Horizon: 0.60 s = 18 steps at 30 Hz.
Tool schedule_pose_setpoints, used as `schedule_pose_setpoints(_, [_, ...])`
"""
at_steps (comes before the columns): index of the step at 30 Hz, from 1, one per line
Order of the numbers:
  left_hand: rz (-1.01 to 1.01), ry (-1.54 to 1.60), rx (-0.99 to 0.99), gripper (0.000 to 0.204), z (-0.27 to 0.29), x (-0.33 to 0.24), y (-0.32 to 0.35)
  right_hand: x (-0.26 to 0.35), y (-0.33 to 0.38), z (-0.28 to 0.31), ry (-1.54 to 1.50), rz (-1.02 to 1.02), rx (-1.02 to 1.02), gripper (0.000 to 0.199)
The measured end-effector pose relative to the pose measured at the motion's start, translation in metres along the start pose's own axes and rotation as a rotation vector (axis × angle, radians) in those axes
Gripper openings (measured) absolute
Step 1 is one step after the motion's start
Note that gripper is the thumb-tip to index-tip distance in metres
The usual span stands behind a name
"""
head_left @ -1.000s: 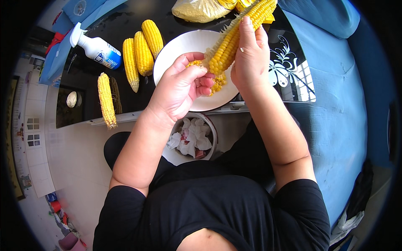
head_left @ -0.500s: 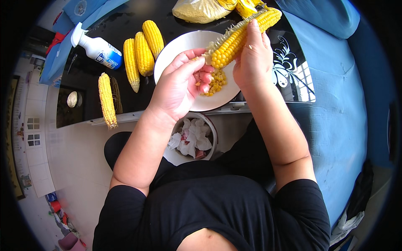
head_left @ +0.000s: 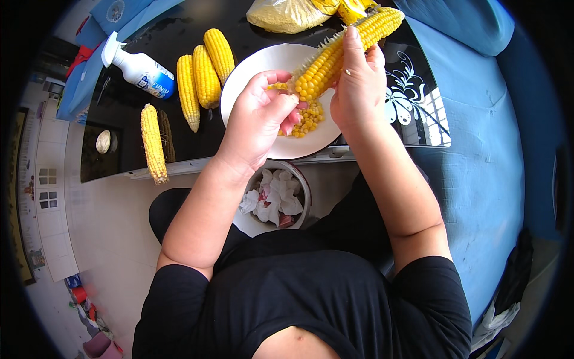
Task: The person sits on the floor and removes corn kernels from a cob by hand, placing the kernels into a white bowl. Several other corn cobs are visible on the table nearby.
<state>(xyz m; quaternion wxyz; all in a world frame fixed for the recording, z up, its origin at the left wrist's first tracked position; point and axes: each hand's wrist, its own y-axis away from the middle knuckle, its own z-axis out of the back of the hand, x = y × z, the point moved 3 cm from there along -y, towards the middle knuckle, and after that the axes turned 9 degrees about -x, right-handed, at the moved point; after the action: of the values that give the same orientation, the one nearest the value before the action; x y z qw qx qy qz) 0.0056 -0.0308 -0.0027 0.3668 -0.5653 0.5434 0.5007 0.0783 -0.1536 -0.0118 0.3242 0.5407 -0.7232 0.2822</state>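
A partly stripped corn cob (head_left: 321,70) slants over a white plate (head_left: 239,72). My right hand (head_left: 363,90) is wrapped round its middle, thumb on top, with a loose kernel stuck near the thumb's base. My left hand (head_left: 254,116) pinches the cob's lower left end between thumb and fingers, and its fingertips are partly hidden. Along the cob's upper left side runs a bare, pale strip where kernels are gone. Loose corn kernels (head_left: 309,119) lie in a heap on the plate beneath my hands.
Three whole corn cobs (head_left: 205,76) lie left of the plate; another cob (head_left: 153,143) rests near the black table's (head_left: 128,107) front edge. A spray bottle (head_left: 140,70) lies behind it. Yellow bags (head_left: 287,15) sit at the back. Below the table edge stands a bin (head_left: 306,200) with crumpled tissues.
My left thumb has pushed forward onto the cob's end and its fingers have shifted. The cob and my right hand have moved slightly left and up.
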Motion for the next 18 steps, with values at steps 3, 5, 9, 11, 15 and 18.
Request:
schedule_pose_setpoints(3, [0.042, 0.059, -0.013, 0.034, 0.0010, 0.0016, -0.0013, -0.0003, 0.0001, -0.0012, 0.017, 0.010, -0.018, 0.040])
schedule_pose_setpoints(5, [0.064, 0.087, -0.016, 0.034, 0.0012, 0.0023, -0.0014, -0.0008, 0.0002, -0.0019, 0.027, 0.021, -0.032, 0.033])
schedule_pose_setpoints(9, [0.086, 0.125, -0.011, 0.034, 0.0006, 0.0023, -0.0012, -0.0024, -0.0006, -0.0012, 0.025, 0.019, -0.033, 0.033])
schedule_pose_setpoints(11, [0.080, 0.125, -0.007, 0.034, 0.0007, 0.0022, -0.0012, -0.0028, -0.0011, -0.0002, 0.020, 0.006, -0.024, 0.040])
schedule_pose_setpoints(15, [0.050, 0.097, -0.005, 0.034, 0.0013, 0.0029, -0.0014, -0.0026, -0.0020, 0.0012, 0.027, 0.005, -0.012, 0.053])
schedule_pose_setpoints(18, [0.032, 0.089, 0.000, 0.035, 0.0012, 0.0023, -0.0011, -0.0020, -0.0021, 0.0017, 0.040, -0.019, -0.017, 0.049])
